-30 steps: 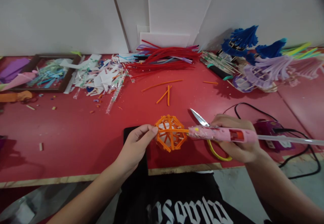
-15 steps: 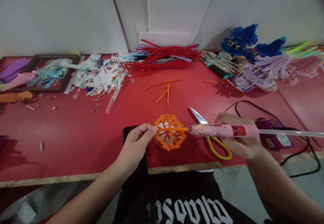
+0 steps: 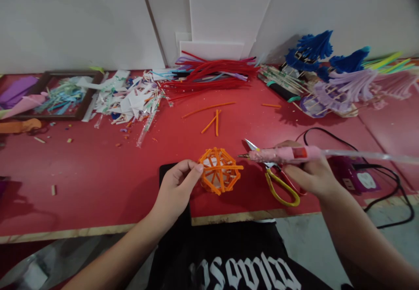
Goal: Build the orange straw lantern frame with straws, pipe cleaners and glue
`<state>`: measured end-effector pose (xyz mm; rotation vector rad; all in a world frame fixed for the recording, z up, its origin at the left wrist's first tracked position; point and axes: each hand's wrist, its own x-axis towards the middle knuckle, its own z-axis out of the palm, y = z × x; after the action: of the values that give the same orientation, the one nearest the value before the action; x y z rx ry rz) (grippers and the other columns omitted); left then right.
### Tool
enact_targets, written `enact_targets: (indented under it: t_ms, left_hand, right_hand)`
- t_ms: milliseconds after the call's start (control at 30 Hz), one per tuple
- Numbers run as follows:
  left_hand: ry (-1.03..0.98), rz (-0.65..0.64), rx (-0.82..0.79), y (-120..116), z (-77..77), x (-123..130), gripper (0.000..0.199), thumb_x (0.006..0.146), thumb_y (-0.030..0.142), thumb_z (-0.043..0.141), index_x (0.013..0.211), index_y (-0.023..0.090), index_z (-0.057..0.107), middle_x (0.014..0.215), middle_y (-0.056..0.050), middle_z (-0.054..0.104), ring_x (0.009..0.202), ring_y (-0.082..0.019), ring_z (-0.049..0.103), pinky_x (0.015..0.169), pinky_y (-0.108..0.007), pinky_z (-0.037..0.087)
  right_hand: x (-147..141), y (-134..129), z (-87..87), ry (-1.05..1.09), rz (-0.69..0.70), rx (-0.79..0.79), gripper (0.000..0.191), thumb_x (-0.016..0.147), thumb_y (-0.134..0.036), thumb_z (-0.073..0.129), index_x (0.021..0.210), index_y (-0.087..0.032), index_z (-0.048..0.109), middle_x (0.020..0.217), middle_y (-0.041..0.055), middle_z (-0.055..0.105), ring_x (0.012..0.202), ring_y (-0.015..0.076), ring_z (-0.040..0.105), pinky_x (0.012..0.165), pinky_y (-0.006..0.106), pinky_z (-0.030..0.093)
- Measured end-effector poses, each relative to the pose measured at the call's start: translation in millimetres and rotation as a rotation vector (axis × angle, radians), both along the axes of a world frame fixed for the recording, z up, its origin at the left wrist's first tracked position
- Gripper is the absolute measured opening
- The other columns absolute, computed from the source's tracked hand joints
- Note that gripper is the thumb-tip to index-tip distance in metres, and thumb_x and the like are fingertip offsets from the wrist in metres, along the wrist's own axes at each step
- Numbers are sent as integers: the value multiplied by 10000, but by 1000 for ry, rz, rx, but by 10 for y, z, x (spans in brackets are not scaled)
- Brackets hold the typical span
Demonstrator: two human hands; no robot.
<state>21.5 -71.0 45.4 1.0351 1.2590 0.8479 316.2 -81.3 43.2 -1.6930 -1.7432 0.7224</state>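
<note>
My left hand (image 3: 178, 185) pinches the left end of an orange pipe cleaner strip (image 3: 229, 167), which lies across the top of a round orange frame (image 3: 221, 181) of pipe cleaner pieces. The strip's right end sticks out past the frame's edge. In my right hand (image 3: 310, 172) is a pink glue gun (image 3: 278, 154), its nozzle pointing left and apart from the strip, with a clear glue stick (image 3: 360, 154) out of its back. Scissors with yellow handles (image 3: 283, 191) lie open on the table, partly under the gun and my right hand.
Cut orange pieces (image 3: 216, 123) lie beyond the frame. Red pipe cleaners (image 3: 209, 78) are piled at the back, beside white scraps (image 3: 134, 100). Blue and lilac pleated models (image 3: 347, 84) stand at back right. A purple power box (image 3: 358, 178) with a black cord sits at right.
My right hand has drawn the glue gun's nozzle up and away from the strip's right end. My left hand and the orange frame have hardly moved.
</note>
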Motion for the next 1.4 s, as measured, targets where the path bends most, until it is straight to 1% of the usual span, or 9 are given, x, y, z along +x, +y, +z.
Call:
enact_targets:
  t_ms: [167,400,467,567,633,667,767,833,1400]
  left_hand:
    - [98,-13,57,4,39,2,251,828,349,601,654,176,546,621,42,487,606,-92,440,592,-202,380]
    - [240,-56,128,-7,67,-33,305,843,382,555,626,175,504,583,51,444,561,-85,397,541,-207,343]
    - [264,-61,131,-6,70,-38,308,843,391,551,627,175,506,580,51,439,552,-84,387,528,-208,335]
    - [281,-69,136,1,71,-39,309,842,393,547,626,175,513,580,48,455,553,-85,405,531,-208,347]
    - [287,-73,140,6,70,-37,303,840,392,547,632,173,527,590,42,481,563,-87,431,542,-207,362]
    - [291,-74,141,8,69,-34,298,840,391,548,639,171,536,595,41,491,566,-87,439,545,-207,365]
    - [301,-75,141,12,69,-25,294,839,390,554,646,169,547,593,43,493,560,-84,436,541,-205,360]
    - [298,-75,141,13,69,-22,299,841,389,555,638,169,541,587,45,488,558,-83,431,541,-204,358]
    - [260,-153,73,59,102,-81,290,826,416,574,673,169,574,611,36,514,561,-86,430,532,-202,352]
  right_hand:
    - [127,143,-254,-228,-235,-85,299,689,-418,568,571,-263,341,472,-49,362,440,131,357,432,283,257]
    - [274,288,-513,-316,-275,-107,219,712,-339,518,566,-252,380,526,-11,460,524,171,463,512,305,347]
    - [240,314,-493,-355,-301,-65,147,704,-321,548,615,-241,462,632,38,554,639,220,529,605,352,403]
    - [45,275,-361,-342,-340,181,95,763,-306,581,762,-210,583,808,100,648,787,260,584,748,416,451]
    - [-160,192,-230,-199,-230,352,96,841,-282,572,808,-212,627,800,74,672,755,224,608,736,383,477]
    - [-270,143,-164,-100,-114,357,93,859,-267,577,812,-219,640,775,53,673,730,204,617,704,355,486]
    - [-546,20,-16,119,131,289,52,854,-249,626,841,-219,666,781,28,681,714,171,636,650,310,502]
    - [-653,-13,25,197,181,260,40,843,-239,647,847,-207,672,779,24,680,706,157,637,637,296,509]
    - [-761,71,65,384,102,-31,141,835,-259,598,713,-191,615,690,9,604,617,123,545,567,268,437]
